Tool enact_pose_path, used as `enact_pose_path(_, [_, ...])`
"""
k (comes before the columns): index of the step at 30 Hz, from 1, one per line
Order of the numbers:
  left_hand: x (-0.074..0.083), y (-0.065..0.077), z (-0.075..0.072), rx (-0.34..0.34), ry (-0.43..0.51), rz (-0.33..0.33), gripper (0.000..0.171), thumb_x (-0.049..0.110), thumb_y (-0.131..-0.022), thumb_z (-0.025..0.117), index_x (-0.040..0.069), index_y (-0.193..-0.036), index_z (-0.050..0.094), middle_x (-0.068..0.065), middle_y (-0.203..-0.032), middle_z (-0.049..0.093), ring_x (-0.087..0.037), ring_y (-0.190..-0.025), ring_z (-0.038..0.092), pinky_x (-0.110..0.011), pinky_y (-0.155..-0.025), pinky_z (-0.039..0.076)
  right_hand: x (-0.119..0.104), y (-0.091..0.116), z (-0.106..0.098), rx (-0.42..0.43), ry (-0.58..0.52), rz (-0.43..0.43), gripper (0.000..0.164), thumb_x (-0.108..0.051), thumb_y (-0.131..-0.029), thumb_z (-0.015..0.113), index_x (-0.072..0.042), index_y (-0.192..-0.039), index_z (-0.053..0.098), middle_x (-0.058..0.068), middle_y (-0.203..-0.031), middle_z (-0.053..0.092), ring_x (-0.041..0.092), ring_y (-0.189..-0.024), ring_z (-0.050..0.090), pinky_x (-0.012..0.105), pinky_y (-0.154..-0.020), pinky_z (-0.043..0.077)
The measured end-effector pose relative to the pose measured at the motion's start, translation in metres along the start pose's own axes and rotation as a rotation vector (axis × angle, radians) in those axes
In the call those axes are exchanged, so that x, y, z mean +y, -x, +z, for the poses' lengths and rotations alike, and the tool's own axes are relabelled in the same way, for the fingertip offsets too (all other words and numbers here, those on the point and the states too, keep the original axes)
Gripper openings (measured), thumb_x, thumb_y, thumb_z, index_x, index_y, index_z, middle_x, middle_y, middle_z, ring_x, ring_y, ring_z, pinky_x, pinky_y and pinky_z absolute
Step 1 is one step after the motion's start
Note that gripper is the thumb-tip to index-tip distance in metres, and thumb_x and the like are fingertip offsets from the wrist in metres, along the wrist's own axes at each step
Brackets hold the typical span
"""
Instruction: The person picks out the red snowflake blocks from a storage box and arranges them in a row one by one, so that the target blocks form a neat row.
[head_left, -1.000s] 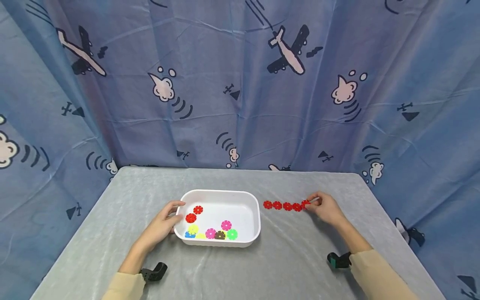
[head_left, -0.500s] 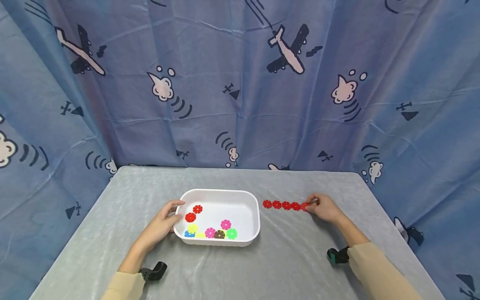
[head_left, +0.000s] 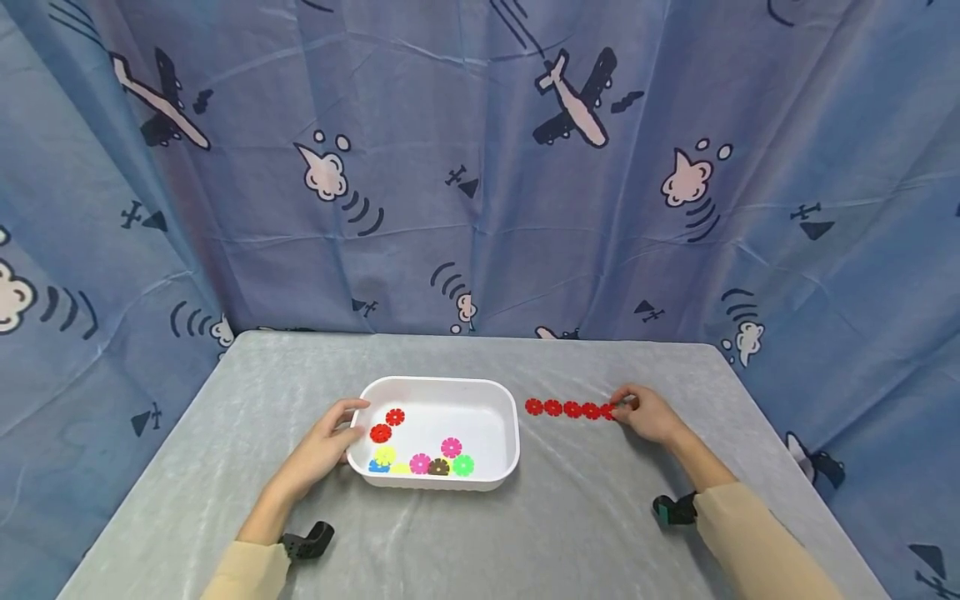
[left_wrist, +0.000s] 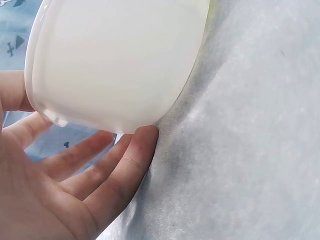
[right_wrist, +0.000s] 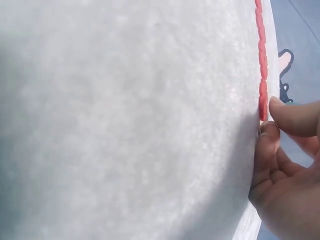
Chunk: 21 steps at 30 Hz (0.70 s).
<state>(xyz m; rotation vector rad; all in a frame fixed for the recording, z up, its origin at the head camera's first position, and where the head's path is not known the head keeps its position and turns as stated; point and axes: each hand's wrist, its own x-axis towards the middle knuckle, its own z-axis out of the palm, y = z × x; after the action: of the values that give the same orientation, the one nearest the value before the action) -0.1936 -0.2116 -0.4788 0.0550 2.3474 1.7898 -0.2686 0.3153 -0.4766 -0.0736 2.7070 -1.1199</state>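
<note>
My left hand [head_left: 318, 450] grips the left end of a white plastic tray [head_left: 442, 412]. In the left wrist view its fingers [left_wrist: 120, 172] lie against the tray's outer wall. To the right of the tray, several red notched flower-shaped discs [head_left: 572, 409] form a row on the cloth. My right hand [head_left: 648, 414] is at the row's right end, pinching the last red disc [head_left: 607, 412] between thumb and fingertips. Part of that disc is hidden by the fingers. Seen edge-on in the right wrist view, the red row [right_wrist: 262, 55] runs up from the fingertips.
Inside the tray lie two red discs [head_left: 395, 417] and several yellow, blue, pink, brown and green [head_left: 462, 465] ones near its front wall. Grey cloth [head_left: 570, 517] covers the table. Behind it hangs a blue curtain [head_left: 405, 275] with printed airplanes.
The right hand has shifted slightly, and the last red disc has come down from a little above the row to lie at its end. The left hand and tray hold still.
</note>
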Motion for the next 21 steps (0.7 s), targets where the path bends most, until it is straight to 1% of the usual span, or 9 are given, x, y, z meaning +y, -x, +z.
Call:
enact_pose_path(6, [-0.002,-0.002,0.000,0.008,-0.014,-0.016,0.043,0.011,-0.104,0.053,0.009,-0.146,0.045,-0.024,-0.144,0.045,-0.029,-0.102,0.063,-0.030,-0.070,0.055,-0.003,0.005,0.003,0.055,0.035,-0.060,0.018,-0.008,-0.099,0.064,0.004,-0.113,0.061,0.009,-0.083,0.060,0.021,-0.070,0.054,0.035,-0.061,0.046])
enact_pose_path(9, [-0.003,-0.001,0.000,0.012,-0.008,-0.021,0.043,0.011,-0.103,0.053,0.009,-0.146,0.046,-0.024,-0.143,0.045,-0.030,-0.103,0.063,-0.031,-0.071,0.055,-0.010,0.005,0.006,0.069,0.047,-0.095,0.019,-0.010,-0.099,0.064,0.004,-0.112,0.062,0.010,-0.082,0.060,0.020,-0.067,0.055,0.035,-0.058,0.048])
enact_pose_path(12, [-0.002,0.000,0.000,0.002,0.000,-0.014,0.044,0.011,-0.104,0.053,0.008,-0.146,0.045,-0.025,-0.144,0.044,-0.030,-0.105,0.063,-0.032,-0.072,0.056,-0.021,0.005,0.011,0.087,0.049,-0.125,0.020,-0.011,-0.099,0.065,0.003,-0.112,0.063,0.009,-0.083,0.061,0.019,-0.068,0.055,0.033,-0.059,0.048])
enact_pose_path(17, [-0.001,0.000,0.000,-0.005,0.018,-0.005,0.044,0.011,-0.104,0.053,0.007,-0.147,0.044,-0.026,-0.145,0.042,-0.030,-0.105,0.063,-0.032,-0.072,0.056,-0.046,0.004,0.019,0.088,0.047,-0.197,0.019,-0.011,-0.098,0.066,0.002,-0.112,0.065,0.007,-0.084,0.061,0.020,-0.072,0.054,0.033,-0.065,0.047])
enact_pose_path(21, [-0.002,-0.001,0.000,0.000,0.019,-0.005,0.044,0.011,-0.104,0.054,0.007,-0.146,0.045,-0.026,-0.144,0.043,-0.029,-0.104,0.063,-0.032,-0.072,0.056,-0.067,0.006,0.028,0.082,0.024,-0.221,0.016,-0.013,-0.099,0.065,-0.002,-0.110,0.067,0.005,-0.088,0.061,0.020,-0.077,0.055,0.034,-0.068,0.048])
